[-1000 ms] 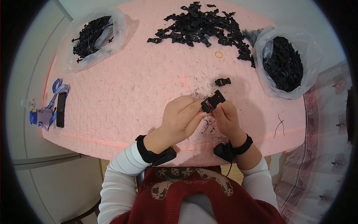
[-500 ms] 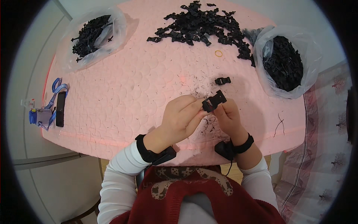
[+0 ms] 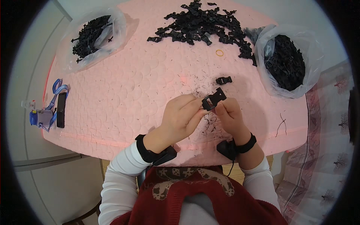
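A black plastic side-release buckle (image 3: 213, 99) is between my two hands, above the near middle of the table. My left hand (image 3: 182, 114) pinches its left end between thumb and fingers. With fingers curled and thumb up, my right hand (image 3: 231, 117) grips the buckle's lower right side; its fingertips are partly hidden. Just beyond lies another black buckle (image 3: 224, 80) on the pink quilted cover. Thin black plastic scraps (image 3: 210, 125) are scattered under and around my hands.
A heap of black buckles (image 3: 202, 24) spreads across the far side. Clear plastic bags of black parts stand at far left (image 3: 118, 28) and right (image 3: 313, 71). A yellow rubber band (image 3: 219, 53) lies near the heap. At the left edge are a dark phone (image 3: 60, 110) and a blue lanyard (image 3: 56, 87).
The buckle has turned a little, its right end now tilted more upward. My right hand has shifted slightly under it; my left hand keeps its pinch.
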{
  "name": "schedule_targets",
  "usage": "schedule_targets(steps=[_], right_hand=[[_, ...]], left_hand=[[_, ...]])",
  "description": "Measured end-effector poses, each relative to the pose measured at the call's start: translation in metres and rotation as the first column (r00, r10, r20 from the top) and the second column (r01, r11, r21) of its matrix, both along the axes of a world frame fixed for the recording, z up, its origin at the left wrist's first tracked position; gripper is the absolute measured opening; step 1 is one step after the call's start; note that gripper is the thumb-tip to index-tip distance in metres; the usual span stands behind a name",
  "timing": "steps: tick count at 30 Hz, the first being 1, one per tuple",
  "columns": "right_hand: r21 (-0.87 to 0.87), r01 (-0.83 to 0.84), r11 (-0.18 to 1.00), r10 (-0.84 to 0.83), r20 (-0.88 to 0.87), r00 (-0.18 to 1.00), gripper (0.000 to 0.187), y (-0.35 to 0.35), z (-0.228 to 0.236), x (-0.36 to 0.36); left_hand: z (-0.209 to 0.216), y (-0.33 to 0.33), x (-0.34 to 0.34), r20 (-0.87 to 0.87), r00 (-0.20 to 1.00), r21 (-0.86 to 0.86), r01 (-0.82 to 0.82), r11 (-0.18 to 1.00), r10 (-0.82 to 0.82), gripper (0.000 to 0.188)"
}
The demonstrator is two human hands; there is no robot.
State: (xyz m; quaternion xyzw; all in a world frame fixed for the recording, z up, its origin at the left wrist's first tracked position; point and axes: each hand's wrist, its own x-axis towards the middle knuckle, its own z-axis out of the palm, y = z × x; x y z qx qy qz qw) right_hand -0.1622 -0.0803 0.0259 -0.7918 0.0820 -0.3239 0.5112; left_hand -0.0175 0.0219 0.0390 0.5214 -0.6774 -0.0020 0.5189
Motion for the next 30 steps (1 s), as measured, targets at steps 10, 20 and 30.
schedule_targets(steps=[10, 20, 30], right_hand=[[-0.082, 0.020, 0.996, -0.014, 0.070, 0.997, 0.015, 0.002, 0.000, 0.000], [-0.182, 0.027, 0.983, -0.017, 0.055, 0.998, 0.009, -0.001, 0.006, 0.001], [-0.223, 0.210, 0.952, -0.171, 0.182, 0.968, 0.008, 0.005, -0.001, 0.011]], left_hand=[[0.003, 0.001, 0.000, -0.003, 1.000, -0.017, 0.000, 1.000, -0.001, 0.026], [0.006, 0.002, 0.000, 0.036, 0.999, -0.025, 0.035, 0.999, -0.034, 0.026], [0.008, 0.004, -0.002, 0.023, 1.000, -0.003, 0.008, 1.000, -0.008, 0.025]])
